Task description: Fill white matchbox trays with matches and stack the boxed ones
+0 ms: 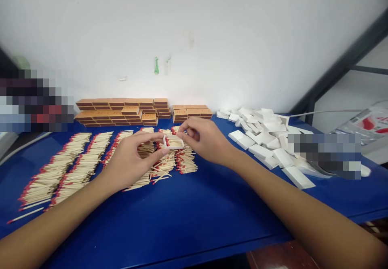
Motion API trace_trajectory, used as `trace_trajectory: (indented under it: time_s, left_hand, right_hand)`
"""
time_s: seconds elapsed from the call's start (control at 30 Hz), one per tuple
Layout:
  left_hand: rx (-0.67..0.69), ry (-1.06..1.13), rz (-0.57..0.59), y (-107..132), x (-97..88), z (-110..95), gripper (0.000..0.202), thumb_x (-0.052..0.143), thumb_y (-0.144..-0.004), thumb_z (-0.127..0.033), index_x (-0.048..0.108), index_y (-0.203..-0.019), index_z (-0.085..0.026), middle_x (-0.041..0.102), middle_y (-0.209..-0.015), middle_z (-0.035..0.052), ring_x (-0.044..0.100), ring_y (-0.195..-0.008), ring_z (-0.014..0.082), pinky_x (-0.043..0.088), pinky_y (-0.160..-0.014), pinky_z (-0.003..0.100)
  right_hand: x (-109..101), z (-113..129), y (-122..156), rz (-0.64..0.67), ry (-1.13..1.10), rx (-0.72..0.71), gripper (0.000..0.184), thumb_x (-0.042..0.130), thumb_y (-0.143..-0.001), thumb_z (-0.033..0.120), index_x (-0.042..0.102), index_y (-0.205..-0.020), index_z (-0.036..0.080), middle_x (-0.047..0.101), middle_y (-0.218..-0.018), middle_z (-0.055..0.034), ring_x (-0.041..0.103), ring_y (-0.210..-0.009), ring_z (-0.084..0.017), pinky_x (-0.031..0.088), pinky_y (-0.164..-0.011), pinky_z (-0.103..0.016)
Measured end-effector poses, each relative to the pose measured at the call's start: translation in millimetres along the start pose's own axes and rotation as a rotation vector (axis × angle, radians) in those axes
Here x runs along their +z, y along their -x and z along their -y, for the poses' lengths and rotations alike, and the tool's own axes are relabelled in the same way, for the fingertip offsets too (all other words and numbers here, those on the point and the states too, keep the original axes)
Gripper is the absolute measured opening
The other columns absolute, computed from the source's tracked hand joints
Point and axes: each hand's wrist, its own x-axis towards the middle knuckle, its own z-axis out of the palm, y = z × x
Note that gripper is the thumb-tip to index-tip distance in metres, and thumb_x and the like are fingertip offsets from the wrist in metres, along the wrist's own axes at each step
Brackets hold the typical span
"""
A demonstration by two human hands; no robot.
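My left hand pinches a small white matchbox tray filled with matches, thumb and fingers closed on its left end. My right hand meets it from the right, fingertips closed on the tray's far edge. Both hands hover just above rows of red-tipped matches spread over the blue table.
Stacked orange-brown matchbox sleeves line the wall at the back. A heap of white empty trays lies to the right. A plastic bag sits at the far right, by a dark slanted frame bar.
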Motion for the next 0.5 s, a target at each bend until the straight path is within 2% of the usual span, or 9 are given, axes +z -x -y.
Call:
trace_trajectory:
  time_s: [0.1,0.17,0.33,0.5]
  left_hand:
    - [-0.01,0.012,-0.021,-0.5,-1.6,-1.3,0.041,0.073,-0.085,-0.056,0.076,-0.115,-0.027,0.077,-0.119,0.003,0.07,-0.11,0.0258,0.054,-0.101,0.038]
    - [-0.007,0.015,-0.038,-0.9,-2.7,-1.9,0.042,0.073,-0.085,-0.056,0.076,-0.115,-0.026,0.077,-0.117,0.0037,0.07,-0.109,0.026,0.054,-0.101,0.039]
    - [0.019,0.004,-0.035,-1.0,-3.4,-2.0,0.041,0.073,-0.085,-0.056,0.077,-0.112,-0.025,0.077,-0.119,0.0041,0.07,-0.111,0.0265,0.054,-0.101,0.038]
    - [0.018,-0.003,-0.047,-0.3,-4.3,-1.1,0.04,0.073,-0.086,-0.054,0.076,-0.114,-0.026,0.077,-0.117,0.0027,0.07,-0.109,0.0255,0.054,-0.099,0.037]
  right_hand:
    - [-11.4,-18.4,-4.6,-0.107,0.057,0.091,0.011,0.061,-0.094,0.025,0.066,-0.086,0.019,0.052,-0.067,0.0024,0.046,-0.062,-0.012,0.035,-0.062,-0.028]
    - [-17.2,-37.4,-6.4,-0.11,0.137,0.152,0.011,0.061,-0.092,0.023,0.066,-0.083,0.018,0.055,-0.067,0.0015,0.047,-0.063,-0.013,0.035,-0.062,-0.029]
    - [-15.9,-83.4,-4.5,0.094,0.266,0.271,0.007,0.068,-0.087,0.025,0.069,-0.087,0.018,0.064,-0.076,-0.0024,0.054,-0.067,-0.015,0.037,-0.063,-0.03]
    - [-11.1,-92.4,-3.4,0.206,0.225,0.321,0.014,0.063,-0.092,0.026,0.065,-0.081,0.018,0.064,-0.069,-0.0017,0.054,-0.063,-0.015,0.035,-0.059,-0.029]
